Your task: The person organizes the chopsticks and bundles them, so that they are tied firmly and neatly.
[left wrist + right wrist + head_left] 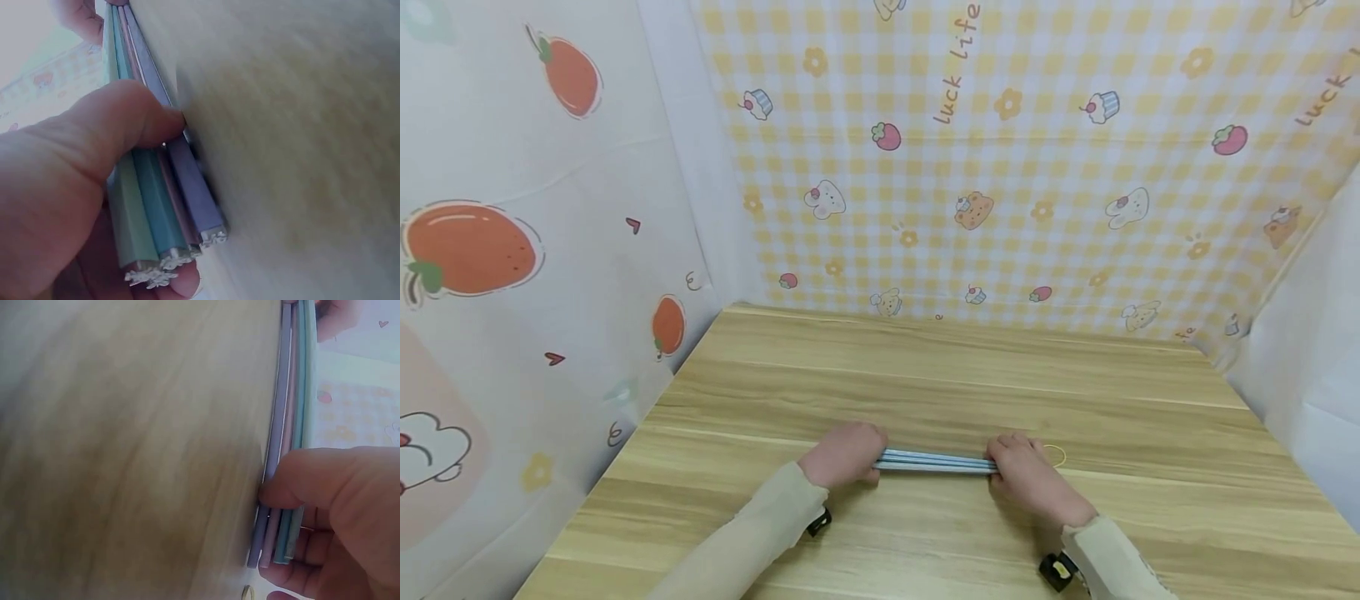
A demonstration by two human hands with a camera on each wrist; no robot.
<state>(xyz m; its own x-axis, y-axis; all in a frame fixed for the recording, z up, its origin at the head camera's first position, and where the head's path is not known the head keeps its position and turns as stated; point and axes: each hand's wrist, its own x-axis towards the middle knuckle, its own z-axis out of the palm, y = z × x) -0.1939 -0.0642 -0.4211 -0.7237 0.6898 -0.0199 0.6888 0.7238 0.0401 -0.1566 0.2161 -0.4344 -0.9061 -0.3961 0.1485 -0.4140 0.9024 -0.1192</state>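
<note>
A bundle of long, slim sticks in pale green, teal, pink and purple is held just over the wooden table, roughly level. My left hand grips its left end, thumb across the sticks and fingers behind. Rough silvery tips stick out past that thumb in the left wrist view. At the other end my right hand pinches the sticks, whose ends there look plain and slightly uneven. A thin yellow loop, like a rubber band, lies just beyond the right hand.
The wood-grain table stretches around both hands. Behind it hangs a yellow checked cloth, with a white fruit-print cloth on the left. Small black devices sit at both wrists.
</note>
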